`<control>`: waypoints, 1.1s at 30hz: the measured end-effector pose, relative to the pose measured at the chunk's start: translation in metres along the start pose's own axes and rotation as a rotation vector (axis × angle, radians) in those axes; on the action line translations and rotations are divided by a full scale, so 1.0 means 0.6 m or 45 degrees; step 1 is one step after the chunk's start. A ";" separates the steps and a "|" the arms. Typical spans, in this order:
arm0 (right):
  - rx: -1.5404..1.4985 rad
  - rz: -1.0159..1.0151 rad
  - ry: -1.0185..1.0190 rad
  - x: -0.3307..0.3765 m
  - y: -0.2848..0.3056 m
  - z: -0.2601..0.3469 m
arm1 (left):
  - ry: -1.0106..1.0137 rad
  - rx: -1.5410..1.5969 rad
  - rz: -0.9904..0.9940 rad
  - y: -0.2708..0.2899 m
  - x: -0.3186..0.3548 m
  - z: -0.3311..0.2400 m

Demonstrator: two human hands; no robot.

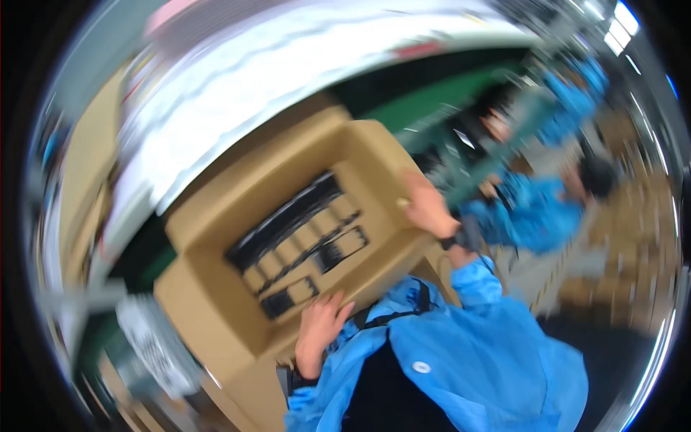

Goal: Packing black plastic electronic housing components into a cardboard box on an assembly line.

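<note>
A large open cardboard box (219, 306) tilts in front of me with its flaps spread. On its floor lie a long black item (284, 219) that looks wrapped in plastic, and a brown cardboard insert with black rectangular pieces (338, 248). Over the near rim curl the fingers of my left hand (322, 327), gripping the wall. My right hand (426, 205) grasps the box's right-hand edge. A dark band or watch circles my right wrist. The undersides of both hands are hidden, and motion blurs the picture.
Beyond the box runs a white-covered bench (237, 93) with a green surface below. A grey plastic-wrapped bundle (158, 345) stands at lower left. Co-workers in blue (540, 209) sit to the right, near stacked cardboard boxes (619, 252).
</note>
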State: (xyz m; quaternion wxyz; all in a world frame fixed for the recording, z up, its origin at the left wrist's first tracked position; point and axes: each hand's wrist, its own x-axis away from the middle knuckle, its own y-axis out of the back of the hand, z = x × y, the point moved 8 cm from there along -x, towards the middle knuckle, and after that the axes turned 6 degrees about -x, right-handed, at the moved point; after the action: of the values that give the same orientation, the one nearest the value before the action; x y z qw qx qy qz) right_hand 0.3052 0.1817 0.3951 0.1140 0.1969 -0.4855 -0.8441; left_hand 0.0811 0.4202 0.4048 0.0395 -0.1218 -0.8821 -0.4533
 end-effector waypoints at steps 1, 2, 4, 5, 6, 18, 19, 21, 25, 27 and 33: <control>-0.217 0.203 -0.254 -0.008 -0.024 -0.019 | 0.016 0.023 -0.089 0.000 0.010 0.005; -0.233 0.204 -0.090 -0.005 -0.030 -0.052 | 0.024 0.064 -0.176 0.004 0.016 0.011; -0.553 0.312 -0.178 -0.005 -0.020 -0.057 | 0.036 0.134 -0.499 0.021 0.047 0.026; -0.509 0.390 -0.124 -0.006 -0.014 -0.058 | 0.012 0.146 -0.732 0.034 0.075 0.029; -0.538 0.426 -0.166 -0.005 -0.018 -0.065 | 0.073 0.155 -1.009 0.060 0.110 0.035; -0.369 0.703 -0.368 -0.040 -0.038 -0.110 | 2.018 0.466 -1.734 -0.169 0.723 0.549; -0.353 0.697 -0.369 -0.042 -0.038 -0.112 | 2.016 0.485 -1.727 -0.196 0.720 0.574; -0.431 0.767 -0.390 -0.039 -0.033 -0.135 | 2.084 0.377 -1.131 -0.250 0.682 0.604; -0.414 0.605 -0.417 -0.025 -0.020 -0.134 | 2.080 0.310 -0.735 -0.335 0.607 0.666; -0.336 0.579 -0.298 -0.027 -0.013 -0.124 | 2.096 0.302 -0.436 -0.403 0.590 0.693; -0.237 0.548 -0.361 -0.019 -0.003 -0.137 | 1.773 0.264 -0.360 -0.457 0.564 0.746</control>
State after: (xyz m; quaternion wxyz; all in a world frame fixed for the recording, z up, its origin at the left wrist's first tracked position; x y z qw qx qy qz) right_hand 0.3520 0.1235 0.3588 0.2394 -0.0423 -0.4476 -0.8605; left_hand -0.2969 0.6897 -0.0133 0.5452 0.3156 -0.6980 -0.3405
